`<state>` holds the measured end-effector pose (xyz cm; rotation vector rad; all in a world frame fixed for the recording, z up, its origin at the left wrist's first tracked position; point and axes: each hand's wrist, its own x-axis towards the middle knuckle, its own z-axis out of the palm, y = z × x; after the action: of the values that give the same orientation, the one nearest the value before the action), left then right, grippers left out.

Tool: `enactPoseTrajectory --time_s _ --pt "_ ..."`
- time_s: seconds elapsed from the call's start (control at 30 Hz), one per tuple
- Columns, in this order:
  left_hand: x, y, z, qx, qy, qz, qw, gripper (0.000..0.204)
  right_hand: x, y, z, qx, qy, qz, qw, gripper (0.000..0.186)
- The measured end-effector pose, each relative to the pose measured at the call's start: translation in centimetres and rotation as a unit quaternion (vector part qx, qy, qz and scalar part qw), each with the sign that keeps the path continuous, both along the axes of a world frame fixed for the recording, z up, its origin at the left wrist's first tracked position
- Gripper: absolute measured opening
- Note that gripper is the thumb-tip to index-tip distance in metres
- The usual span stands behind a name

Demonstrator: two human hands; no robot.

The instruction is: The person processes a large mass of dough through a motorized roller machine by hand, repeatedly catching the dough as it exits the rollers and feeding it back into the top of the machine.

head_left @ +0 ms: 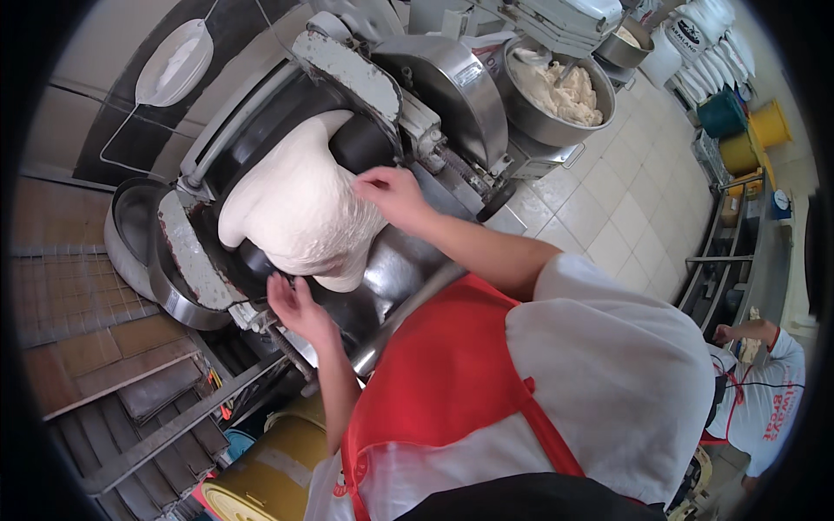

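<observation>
A large mass of white dough (300, 195) lies draped over the dark rollers of a dough roller machine (204, 204) with worn, chipped side plates. My right hand (395, 200) is at the dough's right edge, its fingers drawn together in a pinch on the surface. Just below the dough's near left side is my left hand (300, 308), fingers apart and holding nothing. Below the rollers, a shiny metal sloping plate (395, 273) shows between my forearms. The underside of the dough is hidden.
Beyond the machine, a steel mixing bowl (556, 130) holds more dough, beside a rounded metal guard (452, 95). A yellow drum (265, 478) stands close on my left, near racks of trays (130, 391). Another person (756, 391) works at far right by a metal shelf.
</observation>
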<state>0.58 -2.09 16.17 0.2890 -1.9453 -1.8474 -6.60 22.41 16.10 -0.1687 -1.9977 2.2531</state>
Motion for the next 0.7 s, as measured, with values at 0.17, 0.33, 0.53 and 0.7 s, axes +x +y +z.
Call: enactPoseTrajectory --time_s 0.17,0.33,0.53,0.7 --pt "3.5 -0.8 -15.1 0.068 -0.359 -0.03 0.93 0.078 2.2 -0.3 -8.5 0.131 -0.226 0.026 0.965 0.065" --pt "-2.4 2.9 -15.3 0.086 -0.379 -0.08 0.918 0.101 -0.1 -0.9 -16.4 0.294 -0.193 0.087 0.932 0.115" --pt "-8.4 0.1 -14.5 0.105 -0.333 -0.294 0.89 0.085 -7.3 0.6 -13.4 0.131 -0.133 0.394 0.9 0.095" --pt "-8.8 -5.7 -15.9 0.082 -0.355 -0.367 0.856 0.085 -5.9 -0.4 -8.4 0.009 -0.142 0.418 0.897 0.084"
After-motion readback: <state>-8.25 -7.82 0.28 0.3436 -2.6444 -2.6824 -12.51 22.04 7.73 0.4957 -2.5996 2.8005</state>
